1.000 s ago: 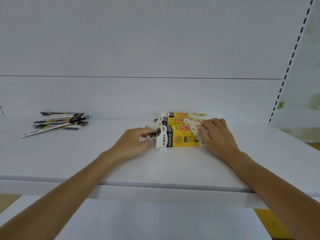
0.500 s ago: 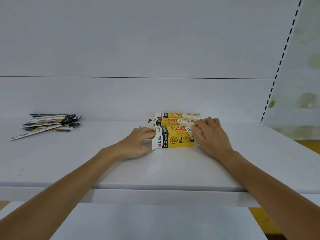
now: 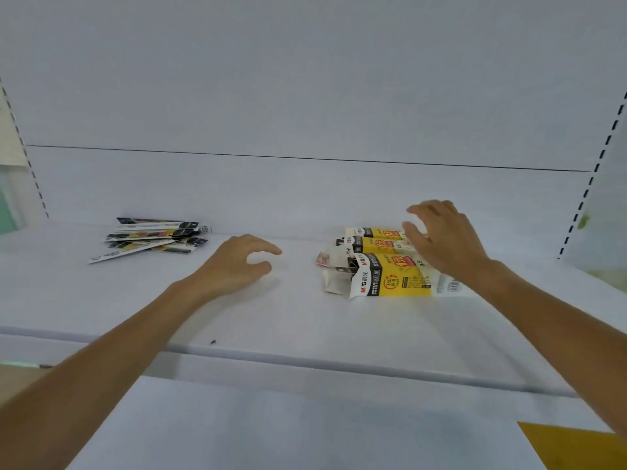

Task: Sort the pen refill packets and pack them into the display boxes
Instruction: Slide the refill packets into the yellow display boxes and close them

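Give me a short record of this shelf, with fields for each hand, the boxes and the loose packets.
left hand: fingers loosely curled, holds nothing, between the packets and the boxes
right hand: fingers spread, holds nothing, over the boxes' right end
display boxes: three yellow ones, lying one behind another on the shelf
front box: left end flaps open
loose packets: untidy pile at the shelf's left, apart from both hands
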The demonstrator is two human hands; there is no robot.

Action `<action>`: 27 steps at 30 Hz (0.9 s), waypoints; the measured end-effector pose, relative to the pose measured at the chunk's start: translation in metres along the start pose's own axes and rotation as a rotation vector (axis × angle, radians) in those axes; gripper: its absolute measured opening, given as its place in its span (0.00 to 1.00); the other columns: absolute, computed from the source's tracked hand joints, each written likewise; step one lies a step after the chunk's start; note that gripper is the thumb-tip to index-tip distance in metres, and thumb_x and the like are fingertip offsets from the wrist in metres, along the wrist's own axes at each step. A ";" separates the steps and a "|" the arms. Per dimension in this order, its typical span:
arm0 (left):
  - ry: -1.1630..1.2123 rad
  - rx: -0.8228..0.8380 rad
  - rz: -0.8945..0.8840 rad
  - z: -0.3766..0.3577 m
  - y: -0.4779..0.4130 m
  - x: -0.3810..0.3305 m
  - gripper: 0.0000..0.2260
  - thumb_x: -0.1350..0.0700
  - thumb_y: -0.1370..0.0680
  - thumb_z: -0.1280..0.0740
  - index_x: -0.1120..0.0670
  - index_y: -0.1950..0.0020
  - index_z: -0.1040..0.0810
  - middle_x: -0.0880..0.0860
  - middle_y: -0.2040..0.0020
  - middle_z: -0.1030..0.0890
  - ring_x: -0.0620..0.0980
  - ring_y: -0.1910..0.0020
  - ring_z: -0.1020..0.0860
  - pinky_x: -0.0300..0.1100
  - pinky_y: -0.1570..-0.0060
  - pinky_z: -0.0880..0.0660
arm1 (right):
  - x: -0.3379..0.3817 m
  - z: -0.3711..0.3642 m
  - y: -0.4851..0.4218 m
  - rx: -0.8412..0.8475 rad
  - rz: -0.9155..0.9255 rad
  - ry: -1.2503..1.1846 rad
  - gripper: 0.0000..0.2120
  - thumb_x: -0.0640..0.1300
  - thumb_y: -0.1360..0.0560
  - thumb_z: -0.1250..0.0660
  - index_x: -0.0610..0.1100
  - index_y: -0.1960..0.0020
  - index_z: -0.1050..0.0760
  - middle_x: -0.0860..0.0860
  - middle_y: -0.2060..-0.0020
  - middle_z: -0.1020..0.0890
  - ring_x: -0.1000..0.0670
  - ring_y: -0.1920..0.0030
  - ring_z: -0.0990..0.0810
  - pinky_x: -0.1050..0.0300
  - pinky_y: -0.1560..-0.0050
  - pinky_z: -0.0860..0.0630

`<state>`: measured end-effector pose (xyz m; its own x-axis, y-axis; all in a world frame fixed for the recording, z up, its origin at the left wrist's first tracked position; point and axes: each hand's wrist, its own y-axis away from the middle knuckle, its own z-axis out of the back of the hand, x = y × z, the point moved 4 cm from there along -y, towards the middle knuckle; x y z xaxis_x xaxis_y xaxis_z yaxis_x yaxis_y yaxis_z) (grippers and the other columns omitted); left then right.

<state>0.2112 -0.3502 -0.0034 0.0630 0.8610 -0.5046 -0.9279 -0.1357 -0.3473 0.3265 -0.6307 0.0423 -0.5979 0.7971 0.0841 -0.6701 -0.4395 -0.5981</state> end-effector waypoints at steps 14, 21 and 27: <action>-0.236 -0.358 0.230 0.181 0.086 0.184 0.16 0.62 0.25 0.35 0.51 0.39 0.23 0.51 0.40 0.22 0.49 0.45 0.26 0.44 0.43 0.31 | 0.350 -0.044 -0.123 -0.120 0.445 -0.343 0.23 0.44 0.22 0.41 0.45 0.28 0.39 0.50 0.31 0.32 0.48 0.32 0.34 0.50 0.36 0.34; -0.146 -0.297 0.130 0.228 0.064 0.260 0.13 0.61 0.25 0.35 0.50 0.42 0.22 0.50 0.42 0.23 0.47 0.46 0.27 0.44 0.41 0.30 | 0.458 -0.087 -0.158 -0.086 0.470 -0.234 0.24 0.44 0.22 0.42 0.44 0.27 0.41 0.48 0.30 0.33 0.47 0.32 0.35 0.50 0.35 0.34; -0.111 -0.127 0.055 0.223 0.016 0.299 0.10 0.56 0.24 0.34 0.49 0.43 0.22 0.47 0.42 0.22 0.44 0.47 0.27 0.36 0.48 0.33 | 0.434 -0.126 -0.175 0.016 0.230 -0.235 0.26 0.39 0.24 0.41 0.46 0.28 0.41 0.47 0.32 0.30 0.46 0.40 0.25 0.49 0.42 0.28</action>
<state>0.1331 0.0142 0.0170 -0.0341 0.8984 -0.4378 -0.8747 -0.2388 -0.4218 0.2399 -0.1555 0.0833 -0.8184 0.5595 0.1314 -0.5114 -0.6046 -0.6106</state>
